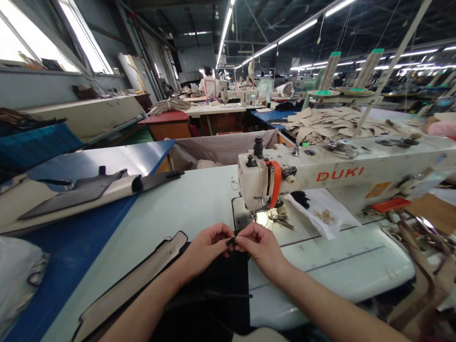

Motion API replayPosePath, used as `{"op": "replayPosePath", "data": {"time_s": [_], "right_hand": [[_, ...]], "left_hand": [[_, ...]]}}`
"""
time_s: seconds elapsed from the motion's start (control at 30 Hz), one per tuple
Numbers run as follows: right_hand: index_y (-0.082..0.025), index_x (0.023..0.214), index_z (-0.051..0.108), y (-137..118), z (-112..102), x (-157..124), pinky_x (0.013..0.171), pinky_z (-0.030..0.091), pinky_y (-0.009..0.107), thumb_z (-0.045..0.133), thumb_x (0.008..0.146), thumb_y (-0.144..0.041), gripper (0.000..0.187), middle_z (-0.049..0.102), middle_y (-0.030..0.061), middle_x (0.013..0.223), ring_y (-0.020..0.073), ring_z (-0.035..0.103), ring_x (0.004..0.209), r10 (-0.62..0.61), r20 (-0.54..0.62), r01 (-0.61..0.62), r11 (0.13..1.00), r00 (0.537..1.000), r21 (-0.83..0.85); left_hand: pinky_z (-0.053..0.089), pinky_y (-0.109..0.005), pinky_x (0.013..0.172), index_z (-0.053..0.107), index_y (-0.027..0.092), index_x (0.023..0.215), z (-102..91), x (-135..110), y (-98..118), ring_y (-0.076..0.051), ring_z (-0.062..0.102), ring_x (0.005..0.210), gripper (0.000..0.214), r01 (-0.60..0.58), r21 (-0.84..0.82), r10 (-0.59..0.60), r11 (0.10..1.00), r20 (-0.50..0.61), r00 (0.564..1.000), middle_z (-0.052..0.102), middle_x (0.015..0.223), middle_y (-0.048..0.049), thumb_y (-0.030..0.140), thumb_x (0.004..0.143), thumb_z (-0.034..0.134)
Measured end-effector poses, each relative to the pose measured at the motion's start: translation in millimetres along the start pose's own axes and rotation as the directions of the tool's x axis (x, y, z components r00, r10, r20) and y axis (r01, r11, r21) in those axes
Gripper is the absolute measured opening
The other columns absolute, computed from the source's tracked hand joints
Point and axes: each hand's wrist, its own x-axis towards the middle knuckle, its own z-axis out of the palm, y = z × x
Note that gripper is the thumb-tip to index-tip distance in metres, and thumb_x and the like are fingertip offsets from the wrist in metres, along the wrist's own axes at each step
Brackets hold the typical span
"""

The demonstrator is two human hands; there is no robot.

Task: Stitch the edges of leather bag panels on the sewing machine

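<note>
My left hand [213, 241] pinches a small black strap tab [231, 242] between thumb and fingertips. Touching it from the other side, my right hand [262, 242] is closed in a pinch on a tiny gold metal ring [234, 238], mostly covered by the fingers. Below both hands lies black fabric [231, 278] on the pale machine table. The needle end of a white sewing machine [302, 166] stands just beyond my fingers. By my left forearm rests a beige panel with dark edging [142, 280].
Right of the needle, a white plastic bag [320, 209] carries gold rings and black strips. Metal clips [281, 219] lie beside the presser foot. A blue table [103, 251] at left holds bag pieces [81, 190]. Straps [416, 280] hang at right; a person [210, 88] sits farther back.
</note>
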Motion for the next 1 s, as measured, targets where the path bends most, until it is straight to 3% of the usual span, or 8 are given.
{"op": "replayPosePath", "data": {"time_s": [0.17, 0.27, 0.37, 0.5, 0.57, 0.77, 1.0], "right_hand": [[-0.02, 0.077, 0.056, -5.5, 1.5, -9.9, 0.06, 0.04, 0.025, 0.061, 0.074, -0.026, 0.008, 0.056, -0.0025, 0.067, 0.0121, 0.051, 0.062, -0.195, 0.022, 0.193, 0.933, 0.98, -0.303], [-0.02, 0.086, 0.057, -7.0, 0.8, -13.6, 0.066, 0.041, 0.026, 0.065, 0.072, -0.026, 0.017, 0.055, -0.0013, 0.076, 0.0138, 0.052, 0.07, -0.274, 0.101, 0.288, 0.833, 0.957, -0.472], [-0.02, 0.083, 0.056, -5.5, -1.8, -13.0, 0.064, 0.041, 0.025, 0.068, 0.071, -0.027, 0.018, 0.054, -0.0013, 0.075, 0.0136, 0.052, 0.069, -0.288, 0.127, 0.311, 0.794, 0.949, -0.523], [-0.019, 0.076, 0.058, -4.5, -5.9, -10.9, 0.063, 0.04, 0.023, 0.059, 0.079, -0.024, 0.006, 0.055, -0.0007, 0.073, 0.0124, 0.052, 0.068, -0.38, 0.171, 0.409, 0.74, 0.909, -0.533], [-0.019, 0.073, 0.059, -4.1, -6.8, -10.4, 0.063, 0.04, 0.023, 0.055, 0.082, -0.022, 0.01, 0.056, -0.0004, 0.071, 0.012, 0.052, 0.067, -0.409, 0.163, 0.429, 0.729, 0.898, -0.533], [-0.018, 0.071, 0.059, 2.1, -3.3, -8.4, 0.06, 0.04, 0.022, 0.054, 0.081, -0.021, 0.012, 0.06, 0.0002, 0.071, 0.0117, 0.053, 0.064, -0.382, 0.064, 0.354, 0.767, 0.922, -0.534], [-0.018, 0.068, 0.056, 7.7, -0.8, -6.0, 0.059, 0.039, 0.022, 0.051, 0.078, -0.017, 0.011, 0.059, -0.0004, 0.069, 0.0113, 0.052, 0.063, -0.414, 0.031, 0.352, 0.731, 0.91, -0.585]], "left_hand": [[0.044, -0.025, 0.062, 0.055, 0.016, 0.073, 0.3, -2.9, 0.4, -0.013, 0.055, 0.065, 0.015, -0.04, 0.172, 0.051, 0.984, -0.059, 0.997, 0.059, 0.068, 0.001, 0.031, 0.072, 0.057], [0.044, -0.025, 0.06, 0.056, 0.017, 0.073, 0.2, -3.0, -1.1, -0.015, 0.056, 0.066, 0.014, -0.027, 0.322, 0.061, 0.946, -0.095, 0.994, 0.061, 0.07, 0.0003, 0.031, 0.072, 0.055], [0.043, -0.025, 0.059, 0.056, 0.017, 0.073, 0.8, -2.6, -1.9, -0.015, 0.056, 0.064, 0.013, -0.016, 0.397, 0.066, 0.918, -0.113, 0.991, 0.061, 0.07, 0.0005, 0.031, 0.072, 0.054], [0.045, -0.026, 0.064, 0.056, 0.018, 0.072, 0.8, -2.0, -2.5, -0.015, 0.057, 0.068, 0.012, -0.042, 0.342, 0.088, 0.939, -0.121, 0.989, 0.062, 0.071, 0.0003, 0.03, 0.071, 0.054], [0.046, -0.026, 0.067, 0.054, 0.018, 0.067, 0.7, -1.9, -2.2, -0.016, 0.058, 0.072, 0.01, -0.064, 0.278, 0.099, 0.958, -0.113, 0.989, 0.063, 0.076, -0.0006, 0.028, 0.069, 0.056], [0.046, -0.026, 0.07, 0.051, 0.018, 0.059, 1.5, -1.5, 2.1, -0.015, 0.057, 0.072, 0.011, -0.071, 0.111, 0.086, 0.991, -0.14, 0.986, 0.061, 0.076, -0.0008, 0.023, 0.061, 0.06], [0.046, -0.027, 0.072, 0.055, 0.017, 0.065, -0.9, 0.6, -0.1, -0.015, 0.058, 0.073, 0.016, -0.02, 0.014, 0.022, 1.0, -0.117, 0.993, 0.063, 0.076, -0.0006, 0.026, 0.061, 0.067]]}}
